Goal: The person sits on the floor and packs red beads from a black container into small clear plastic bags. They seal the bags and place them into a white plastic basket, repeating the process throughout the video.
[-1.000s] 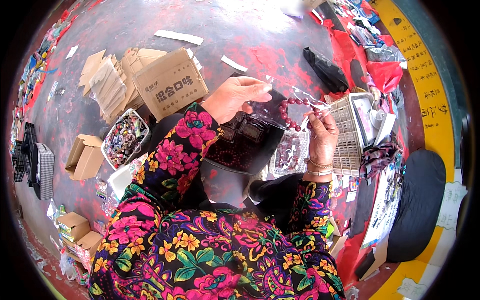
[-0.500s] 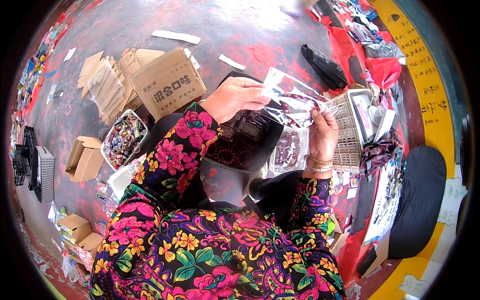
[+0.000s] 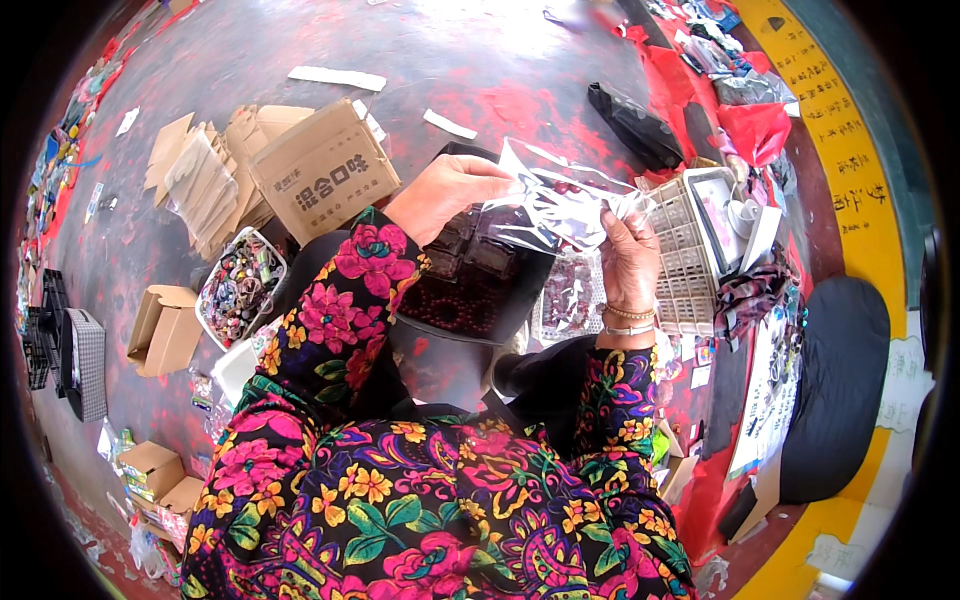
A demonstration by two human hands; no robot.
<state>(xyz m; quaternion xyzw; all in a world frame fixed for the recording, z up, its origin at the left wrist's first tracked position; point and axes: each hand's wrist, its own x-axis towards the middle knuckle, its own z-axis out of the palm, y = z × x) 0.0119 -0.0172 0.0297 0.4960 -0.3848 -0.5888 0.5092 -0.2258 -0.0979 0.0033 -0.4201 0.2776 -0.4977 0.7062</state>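
Note:
My left hand (image 3: 450,195) pinches the left edge of a crinkled, clear plastic bag (image 3: 562,205). At the bag's right end, my right hand (image 3: 630,262) grips it between thumb and fingers; bracelets circle that wrist. Dark red beads seem to show through the glossy film. Below both hands is a black tray (image 3: 537,285) with loose dark red beads (image 3: 455,310) and small clear boxes (image 3: 492,256) in it. Just right of the tray, a small white basket (image 3: 598,290) holds bagged red pieces, partly hidden by my right hand.
A larger cream basket (image 3: 682,262) stands right of my right hand, with a white tray by it. To the left are a cardboard box (image 3: 325,175), flattened cardboard (image 3: 200,185), a white basket of mixed small items (image 3: 240,285) and an opened carton (image 3: 165,330).
Both hands have shifted slightly left with the bag between them. More of the bag's film is spread out. The whole view has also shifted a little.

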